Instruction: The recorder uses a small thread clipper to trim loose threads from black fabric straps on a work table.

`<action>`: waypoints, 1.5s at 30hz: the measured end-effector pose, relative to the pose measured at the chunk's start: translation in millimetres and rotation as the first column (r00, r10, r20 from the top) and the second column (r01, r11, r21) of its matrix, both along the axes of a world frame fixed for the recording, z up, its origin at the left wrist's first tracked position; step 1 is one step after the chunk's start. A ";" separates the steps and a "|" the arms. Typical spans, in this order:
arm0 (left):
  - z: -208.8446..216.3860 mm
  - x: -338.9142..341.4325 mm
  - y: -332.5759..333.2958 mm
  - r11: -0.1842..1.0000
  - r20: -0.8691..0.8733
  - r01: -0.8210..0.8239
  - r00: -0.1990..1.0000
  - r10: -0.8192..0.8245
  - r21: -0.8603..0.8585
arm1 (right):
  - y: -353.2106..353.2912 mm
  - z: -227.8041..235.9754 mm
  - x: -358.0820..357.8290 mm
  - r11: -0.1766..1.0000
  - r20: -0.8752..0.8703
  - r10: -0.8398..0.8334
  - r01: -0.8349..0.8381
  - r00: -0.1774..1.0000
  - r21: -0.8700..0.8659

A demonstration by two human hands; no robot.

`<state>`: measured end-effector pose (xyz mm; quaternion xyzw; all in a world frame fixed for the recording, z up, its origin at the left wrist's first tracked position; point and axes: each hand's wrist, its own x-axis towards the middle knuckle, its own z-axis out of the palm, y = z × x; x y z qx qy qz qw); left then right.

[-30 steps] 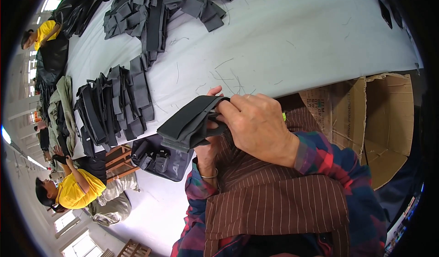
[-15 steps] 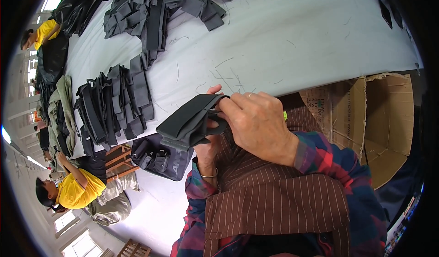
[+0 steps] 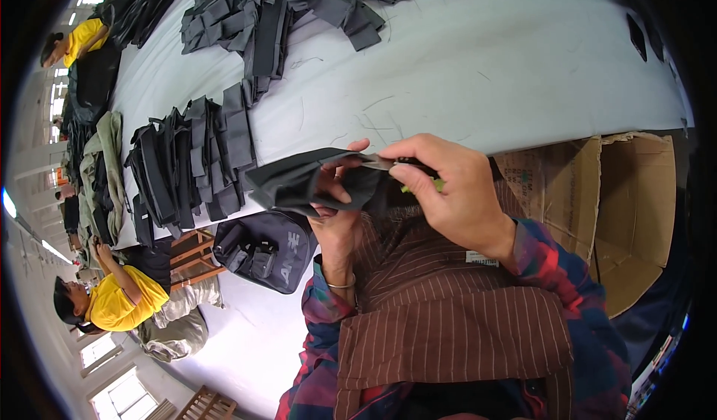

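My left hand grips a dark grey folded fabric piece, its thumb and fingers partly inside the folds. In my right hand is a small pair of thread snips, with metal blades and a bit of bright green showing near the palm. The blade tips meet the fabric's right end, close to my left fingertips. Whether a thread lies between the blades is too small to tell. Both hands are above my lap, just off the near edge of the white table.
Dark fabric strips lie in a row at left; more strips are heaped at the back. Loose threads are scattered on the table. A dark bag sits lower left, an open cardboard box at right. People in yellow shirts work at left.
My right hand has drawn back to the right from the fabric's edge, and the snips now show in it. The fabric has tilted and opened up in my left hand.
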<state>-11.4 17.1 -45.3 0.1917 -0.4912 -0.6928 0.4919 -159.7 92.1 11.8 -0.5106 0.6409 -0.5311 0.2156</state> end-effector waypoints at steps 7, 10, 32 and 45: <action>9.2 4.4 3.3 0.926 -0.089 0.206 0.978 -0.187 0.316 | -4.1 1.6 -9.0 0.991 0.022 0.108 -0.109 0.994 0.073; 6.7 2.7 3.5 0.916 -0.121 0.278 0.960 -0.253 0.290 | -11.0 -16.7 -10.8 0.974 0.291 0.215 -0.226 0.932 0.004; 4.5 13.8 -7.9 0.745 -0.027 0.456 0.861 -0.509 0.487 | -12.2 -26.1 -20.7 0.788 0.797 0.224 -0.585 0.560 0.190; 39.3 -15.0 -14.9 0.942 0.236 0.031 0.965 -0.115 0.334 | -18.1 -24.4 -13.8 0.973 0.604 0.031 -0.162 0.797 0.164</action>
